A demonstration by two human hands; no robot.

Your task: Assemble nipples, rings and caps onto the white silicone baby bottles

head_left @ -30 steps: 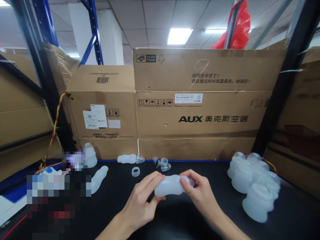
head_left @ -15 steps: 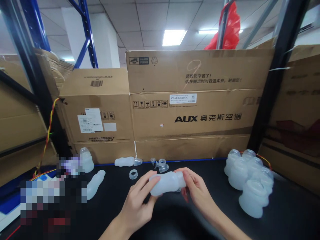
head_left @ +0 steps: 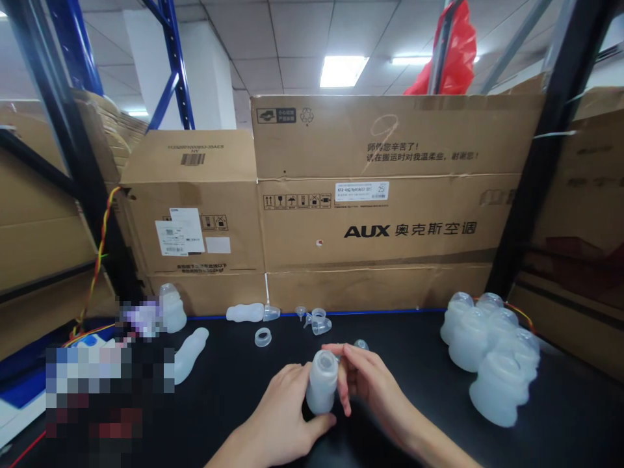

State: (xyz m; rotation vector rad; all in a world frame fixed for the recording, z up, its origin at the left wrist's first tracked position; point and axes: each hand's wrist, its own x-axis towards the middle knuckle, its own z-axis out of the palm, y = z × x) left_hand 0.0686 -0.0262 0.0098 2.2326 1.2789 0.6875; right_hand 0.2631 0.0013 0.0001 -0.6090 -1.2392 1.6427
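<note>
Left hand (head_left: 280, 416) has a closed grip on the soft translucent bottle (head_left: 322, 390), upright just above the table (head_left: 400, 364), right hand (head_left: 370, 383) pinching at its neck; too much squeeze could likely buckle it or pop it loose onto the small clear parts (head_left: 316, 320) behind.

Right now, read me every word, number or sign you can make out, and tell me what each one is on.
"AUX 奥克斯空调": large carton, front.
"师傅您辛苦了!": same carton, upper panel; the line beneath is too blurred.
"25": white label; other print too small.
Handling symbols: unreadable.
Smaller carton labels: too small.
Bottle: no text.
</note>
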